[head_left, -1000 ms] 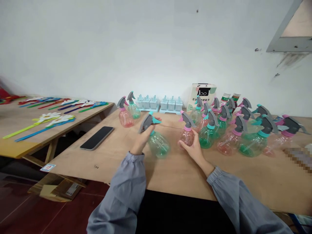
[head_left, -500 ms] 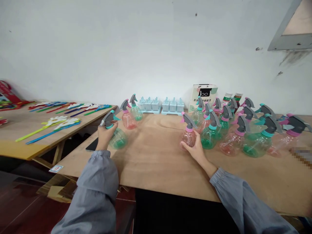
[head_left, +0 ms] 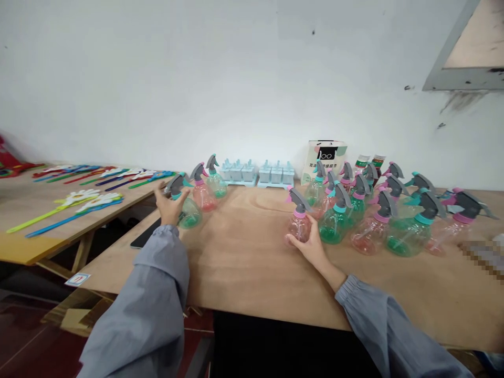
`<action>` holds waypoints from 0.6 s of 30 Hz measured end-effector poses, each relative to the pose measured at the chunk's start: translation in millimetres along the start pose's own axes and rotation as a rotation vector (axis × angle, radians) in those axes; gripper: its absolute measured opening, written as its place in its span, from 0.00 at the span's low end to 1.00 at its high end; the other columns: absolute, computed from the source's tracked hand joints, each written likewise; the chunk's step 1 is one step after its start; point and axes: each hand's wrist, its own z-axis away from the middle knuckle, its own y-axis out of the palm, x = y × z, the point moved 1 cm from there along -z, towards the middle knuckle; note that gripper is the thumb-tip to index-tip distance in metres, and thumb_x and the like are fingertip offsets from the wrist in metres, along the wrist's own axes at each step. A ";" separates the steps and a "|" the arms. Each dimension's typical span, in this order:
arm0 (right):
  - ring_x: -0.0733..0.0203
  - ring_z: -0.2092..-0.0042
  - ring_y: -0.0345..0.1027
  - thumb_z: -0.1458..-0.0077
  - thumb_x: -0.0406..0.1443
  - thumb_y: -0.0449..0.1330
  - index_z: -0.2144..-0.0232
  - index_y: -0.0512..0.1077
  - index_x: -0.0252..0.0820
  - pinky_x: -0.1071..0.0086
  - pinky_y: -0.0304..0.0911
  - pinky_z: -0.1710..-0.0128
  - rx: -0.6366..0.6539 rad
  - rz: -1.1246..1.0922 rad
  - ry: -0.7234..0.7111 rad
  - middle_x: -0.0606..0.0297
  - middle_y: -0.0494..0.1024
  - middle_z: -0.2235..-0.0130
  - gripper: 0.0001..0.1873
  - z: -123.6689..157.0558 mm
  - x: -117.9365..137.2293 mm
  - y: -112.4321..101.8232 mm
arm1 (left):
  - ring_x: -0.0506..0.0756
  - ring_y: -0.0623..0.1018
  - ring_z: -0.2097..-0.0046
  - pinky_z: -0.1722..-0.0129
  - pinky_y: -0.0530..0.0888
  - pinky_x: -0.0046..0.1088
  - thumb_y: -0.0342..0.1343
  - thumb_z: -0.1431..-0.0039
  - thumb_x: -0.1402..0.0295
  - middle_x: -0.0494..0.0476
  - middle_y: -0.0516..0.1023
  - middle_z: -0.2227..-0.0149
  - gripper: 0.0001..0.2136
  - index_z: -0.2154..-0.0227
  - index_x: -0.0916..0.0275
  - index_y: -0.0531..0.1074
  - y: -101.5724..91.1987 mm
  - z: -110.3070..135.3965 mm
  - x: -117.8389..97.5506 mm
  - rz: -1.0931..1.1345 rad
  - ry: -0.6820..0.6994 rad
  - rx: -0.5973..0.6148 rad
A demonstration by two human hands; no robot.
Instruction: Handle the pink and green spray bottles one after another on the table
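My right hand [head_left: 309, 241] is wrapped round the body of a clear pink spray bottle [head_left: 298, 226] with a grey trigger head, at the left end of a group of similar bottles. At the left, my left hand [head_left: 170, 207] has its thumb and fingers spread about the neck of a green spray bottle [head_left: 191, 214]; its palm hides part of the bottle. Just behind that bottle stand a pink spray bottle [head_left: 205, 197] and another green one [head_left: 217, 185]. A green spray bottle [head_left: 333, 226] stands beside my right hand.
Two light-blue popsicle moulds [head_left: 275, 176] stand by the wall, left of a printed paper bag [head_left: 323, 160]. A dark phone [head_left: 146, 234] lies beside my left wrist. Several colourful flower-topped sticks [head_left: 74, 215] lie on the neighbouring table [head_left: 47, 247], across a gap.
The green bottle at my left hand has moved back, closer to the pink one, and my left fingers have loosened from it. My right hand keeps its grip. The view has shifted slightly.
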 end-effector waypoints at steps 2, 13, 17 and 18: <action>0.43 0.38 0.63 0.52 0.50 0.69 0.40 0.56 0.43 0.45 0.59 0.36 0.003 0.006 -0.005 0.49 0.67 0.40 0.44 0.0 0.0 0.0 | 0.65 0.71 0.39 0.41 0.69 0.46 0.60 0.44 0.49 0.67 0.66 0.39 0.36 0.39 0.62 0.55 -6.1 9.6 -2.1 0.045 0.064 -0.195; 0.38 0.41 0.63 0.62 0.57 0.73 0.37 0.55 0.44 0.39 0.61 0.40 0.056 0.242 -0.089 0.50 0.65 0.46 0.57 11.7 4.0 5.0 | 0.68 0.63 0.33 0.33 0.57 0.47 0.71 0.58 0.51 0.69 0.64 0.37 0.44 0.39 0.59 0.61 71.3 170.0 -190.1 0.393 0.188 0.628; 0.38 0.43 0.64 0.51 0.55 0.68 0.37 0.59 0.44 0.41 0.64 0.43 0.178 0.278 -0.230 0.49 0.67 0.45 0.45 13.2 17.6 -7.0 | 0.66 0.68 0.37 0.39 0.66 0.44 0.71 0.55 0.57 0.67 0.69 0.41 0.38 0.41 0.57 0.64 122.0 197.6 -224.2 0.637 -0.082 0.749; 0.40 0.44 0.65 0.46 0.53 0.65 0.38 0.61 0.46 0.43 0.65 0.43 0.173 0.287 -0.272 0.50 0.67 0.46 0.39 12.2 22.8 -14.8 | 0.65 0.70 0.38 0.41 0.67 0.43 0.69 0.53 0.59 0.66 0.71 0.43 0.34 0.43 0.57 0.66 127.8 197.0 -223.3 0.674 -0.132 0.724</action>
